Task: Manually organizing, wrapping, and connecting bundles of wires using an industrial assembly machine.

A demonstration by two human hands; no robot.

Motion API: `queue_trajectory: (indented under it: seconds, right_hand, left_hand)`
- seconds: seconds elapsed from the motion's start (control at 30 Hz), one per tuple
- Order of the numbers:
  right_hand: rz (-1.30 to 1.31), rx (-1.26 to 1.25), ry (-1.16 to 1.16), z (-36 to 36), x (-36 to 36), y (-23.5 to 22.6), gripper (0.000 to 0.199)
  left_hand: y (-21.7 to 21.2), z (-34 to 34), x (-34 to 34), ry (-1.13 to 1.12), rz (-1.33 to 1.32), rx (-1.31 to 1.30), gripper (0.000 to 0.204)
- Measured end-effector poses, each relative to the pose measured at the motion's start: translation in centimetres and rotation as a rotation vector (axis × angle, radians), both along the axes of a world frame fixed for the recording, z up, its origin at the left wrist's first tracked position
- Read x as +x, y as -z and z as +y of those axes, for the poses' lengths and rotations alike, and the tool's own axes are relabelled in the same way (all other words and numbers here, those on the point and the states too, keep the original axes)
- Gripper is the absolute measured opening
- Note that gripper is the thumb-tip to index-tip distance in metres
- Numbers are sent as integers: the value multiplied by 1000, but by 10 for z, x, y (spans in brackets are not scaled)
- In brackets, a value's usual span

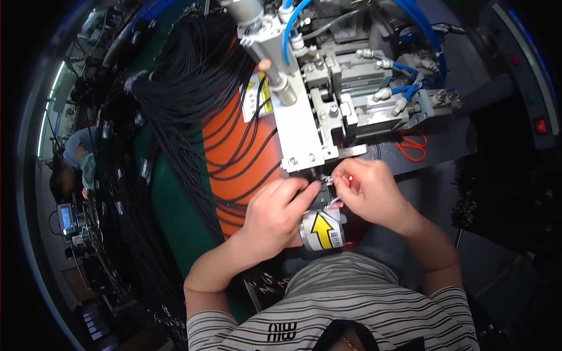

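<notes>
My left hand (273,212) is closed, thumb and forefinger pressed together at the front end of a metal pneumatic press (298,131). What lies under those fingertips is hidden. Just to the right, my right hand (374,192) pinches some thin coloured wires (328,180) near a small black block (321,198) under the press. A small red spot shows among the right fingers. Below both hands stands a silver cylinder (322,230) with a yellow arrow label. Black cables (249,190) run from the left toward my left hand.
A thick bundle of black cables (193,76) lies over an orange mat (234,143) and a green surface (170,199). Red-handled scissors (413,146) rest right of the press. Blue air hoses (424,26) arch above it. Another person (79,155) is at far left.
</notes>
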State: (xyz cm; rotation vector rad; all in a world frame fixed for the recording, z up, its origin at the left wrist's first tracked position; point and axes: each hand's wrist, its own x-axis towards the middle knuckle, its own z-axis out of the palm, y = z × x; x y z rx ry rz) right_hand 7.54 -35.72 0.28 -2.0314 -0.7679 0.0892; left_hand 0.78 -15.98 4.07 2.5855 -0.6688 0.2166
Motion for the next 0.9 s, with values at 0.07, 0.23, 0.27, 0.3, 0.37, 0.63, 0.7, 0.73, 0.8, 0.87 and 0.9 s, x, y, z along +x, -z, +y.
queue_trajectory:
  seconds: [0.07, 0.23, 0.27, 0.3, 0.37, 0.63, 0.7, 0.73, 0.8, 0.87, 0.9]
  right_hand:
    - [133, 39, 30, 0, 0, 0, 8]
    - [33, 66, 34, -5, -9, -8, 7]
    - [68, 117, 13, -6, -12, -12, 12]
    - [104, 167, -10, -7, -14, -16, 18]
    - [223, 158, -124, -5, -17, -24, 28]
    - [812, 562, -145, -6, -20, -10, 23]
    - [819, 651, -133, -5, -19, -6, 21]
    - [810, 681, -85, -4, -21, -6, 19]
    - [776, 686, -44, 0, -22, -8, 17]
    - [536, 579, -80, 0, -20, -3, 14]
    - [415, 526, -97, 0, -20, -2, 14]
  left_hand:
    - [5, 9, -5, -20, -53, -48, 41]
    - [8, 11, -21, -143, -65, 38, 36]
    - [11, 11, -23, -165, -33, 19, 35]
    - [12, 11, -22, -187, -1, -1, 35]
    - [10, 9, -17, -160, 12, -66, 34]
    - [0, 3, -17, -111, 62, -315, 28]
    - [2, 1, -14, -74, -43, -219, 28]
    - [-5, -2, -13, -58, 22, -214, 26]
    - [-1, -4, -7, -64, 77, -301, 26]
    - [4, -6, -1, -56, 170, -472, 27]
    - [6, -7, -1, -85, 241, -557, 26]
